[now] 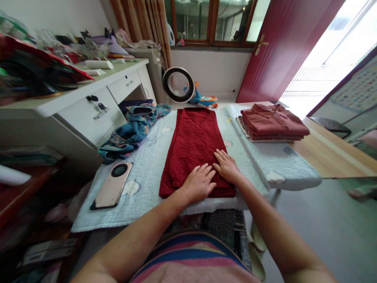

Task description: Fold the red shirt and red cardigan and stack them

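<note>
A dark red textured garment lies folded into a long shape on the pale blue cloth in front of me. My left hand rests flat on its lower part, fingers stretched out. Close beside it, my right hand lies on the garment's right edge with the fingers extended. Neither hand grips anything. The garment's far end is narrower, and its near edge reaches almost to the table's front.
A stack of folded clothes sits at the right, a rust-red collared shirt on top. To the left lie a crumpled blue patterned garment and a phone. A white desk borders the left side; a red door stands open behind.
</note>
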Action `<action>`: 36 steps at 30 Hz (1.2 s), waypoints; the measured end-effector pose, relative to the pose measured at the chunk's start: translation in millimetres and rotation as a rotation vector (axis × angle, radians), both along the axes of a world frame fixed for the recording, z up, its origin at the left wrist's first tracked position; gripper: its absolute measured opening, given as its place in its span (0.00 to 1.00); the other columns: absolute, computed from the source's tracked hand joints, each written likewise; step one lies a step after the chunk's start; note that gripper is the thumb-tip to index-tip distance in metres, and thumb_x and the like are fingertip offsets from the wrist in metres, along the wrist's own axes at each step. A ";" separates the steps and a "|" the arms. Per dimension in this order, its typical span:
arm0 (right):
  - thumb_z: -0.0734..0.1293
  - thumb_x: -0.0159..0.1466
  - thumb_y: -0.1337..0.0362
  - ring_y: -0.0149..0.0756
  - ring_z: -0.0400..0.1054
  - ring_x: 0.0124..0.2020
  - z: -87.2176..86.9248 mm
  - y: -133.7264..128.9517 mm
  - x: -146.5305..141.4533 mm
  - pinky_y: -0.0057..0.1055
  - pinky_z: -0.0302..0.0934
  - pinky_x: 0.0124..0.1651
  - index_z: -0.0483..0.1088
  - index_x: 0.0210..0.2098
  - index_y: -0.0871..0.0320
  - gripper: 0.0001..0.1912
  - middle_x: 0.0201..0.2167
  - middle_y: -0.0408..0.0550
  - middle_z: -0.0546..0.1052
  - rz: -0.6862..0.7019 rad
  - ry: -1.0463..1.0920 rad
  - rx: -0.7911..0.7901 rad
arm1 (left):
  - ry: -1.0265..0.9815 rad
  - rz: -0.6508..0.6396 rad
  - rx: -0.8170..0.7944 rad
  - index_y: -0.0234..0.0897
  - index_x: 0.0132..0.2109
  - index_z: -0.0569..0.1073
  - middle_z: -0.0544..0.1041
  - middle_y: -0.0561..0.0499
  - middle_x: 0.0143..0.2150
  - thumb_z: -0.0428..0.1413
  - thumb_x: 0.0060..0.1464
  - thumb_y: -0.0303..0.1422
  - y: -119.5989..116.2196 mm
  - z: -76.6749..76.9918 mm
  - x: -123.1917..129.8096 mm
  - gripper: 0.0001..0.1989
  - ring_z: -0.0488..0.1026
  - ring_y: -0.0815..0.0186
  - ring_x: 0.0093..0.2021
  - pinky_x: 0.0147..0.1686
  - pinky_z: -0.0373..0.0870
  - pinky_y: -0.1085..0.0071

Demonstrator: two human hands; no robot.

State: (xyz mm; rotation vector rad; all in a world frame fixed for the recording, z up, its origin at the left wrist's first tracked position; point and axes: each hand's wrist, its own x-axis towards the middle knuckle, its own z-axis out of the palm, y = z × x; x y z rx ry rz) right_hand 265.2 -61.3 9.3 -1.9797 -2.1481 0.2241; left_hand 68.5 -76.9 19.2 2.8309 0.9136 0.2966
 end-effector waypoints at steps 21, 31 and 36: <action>0.61 0.68 0.64 0.40 0.65 0.41 11.5 -86.5 -36.9 0.39 0.63 0.46 0.75 0.43 0.56 0.11 0.38 0.51 0.73 0.250 0.274 0.252 | -0.489 0.204 -0.280 0.38 0.49 0.76 0.79 0.49 0.48 0.50 0.60 0.27 6.1 37.5 -128.6 0.13 0.75 0.64 0.49 0.54 0.70 0.65; 0.63 0.67 0.65 0.43 0.64 0.44 26.1 -95.9 -51.6 0.43 0.61 0.50 0.74 0.47 0.55 0.11 0.43 0.52 0.73 0.236 0.171 0.223 | -0.126 -0.023 -0.054 0.35 0.61 0.67 0.67 0.42 0.64 0.62 0.53 0.33 -32.7 29.1 -84.6 0.29 0.62 0.52 0.64 0.65 0.57 0.51; 0.65 0.65 0.65 0.43 0.64 0.46 23.8 -97.5 -56.4 0.43 0.61 0.51 0.69 0.54 0.55 0.17 0.46 0.52 0.72 0.272 0.218 0.197 | -0.105 0.003 -0.095 0.35 0.58 0.68 0.72 0.43 0.60 0.62 0.52 0.31 -32.4 20.2 -72.4 0.26 0.68 0.55 0.59 0.61 0.63 0.56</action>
